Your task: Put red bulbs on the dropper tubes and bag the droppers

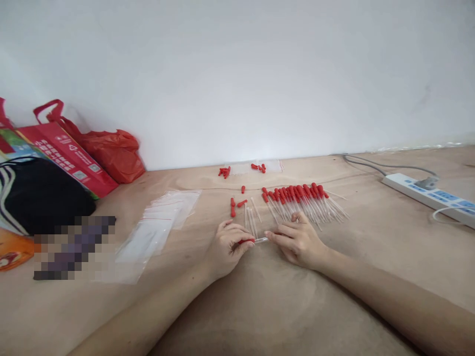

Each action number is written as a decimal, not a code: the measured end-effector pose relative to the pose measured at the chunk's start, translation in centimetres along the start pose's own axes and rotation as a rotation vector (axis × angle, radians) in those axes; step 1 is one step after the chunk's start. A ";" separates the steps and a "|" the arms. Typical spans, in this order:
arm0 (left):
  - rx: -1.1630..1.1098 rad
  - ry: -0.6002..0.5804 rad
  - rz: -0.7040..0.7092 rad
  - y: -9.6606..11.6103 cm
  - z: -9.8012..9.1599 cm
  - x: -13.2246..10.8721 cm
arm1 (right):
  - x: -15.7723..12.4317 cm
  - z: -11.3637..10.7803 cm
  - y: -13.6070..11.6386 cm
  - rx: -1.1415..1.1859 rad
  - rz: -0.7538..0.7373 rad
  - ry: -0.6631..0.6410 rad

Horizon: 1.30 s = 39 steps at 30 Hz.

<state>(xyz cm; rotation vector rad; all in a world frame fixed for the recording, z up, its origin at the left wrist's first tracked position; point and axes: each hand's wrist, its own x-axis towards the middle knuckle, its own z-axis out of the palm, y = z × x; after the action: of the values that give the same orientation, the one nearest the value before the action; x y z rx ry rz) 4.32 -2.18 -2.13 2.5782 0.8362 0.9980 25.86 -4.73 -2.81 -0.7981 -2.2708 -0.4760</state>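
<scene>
My left hand [228, 246] pinches a small red rubber bulb [247, 241] just above the wooden tabletop. My right hand [297, 240] pinches the other end of a clear glass tube [261, 240] that meets that bulb between the two hands. Just behind my right hand lies a row of several finished droppers with red bulbs [297, 194]. A few bare clear tubes [251, 217] and loose red bulbs [233, 205] lie behind my left hand.
More red bulbs [224, 171] lie near the wall on a clear bag. Clear zip bags [156, 227] lie to the left. Red bags [111, 151] and a black item stand at far left. A white power strip [426, 194] with cable lies at right.
</scene>
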 end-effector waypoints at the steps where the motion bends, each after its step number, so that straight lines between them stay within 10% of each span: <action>1: 0.003 0.008 0.013 0.1 0.0 0.0 | 0.1 0.0 -0.1 -0.002 0.001 0.007; 30: 0.240 0.121 0.105 -0.8 0.3 0.6 | 1.3 0.8 -1.2 -0.131 0.132 -0.198; 39: 0.312 0.262 -0.412 -4.0 -0.4 1.1 | 4.1 1.5 3.3 -0.216 0.833 -0.410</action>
<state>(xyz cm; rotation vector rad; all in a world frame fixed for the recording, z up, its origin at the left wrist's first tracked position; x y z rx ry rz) 2.98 1.69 -2.97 2.3784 1.6294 1.1588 24.88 0.18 -0.59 -1.9680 -1.9869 -0.1634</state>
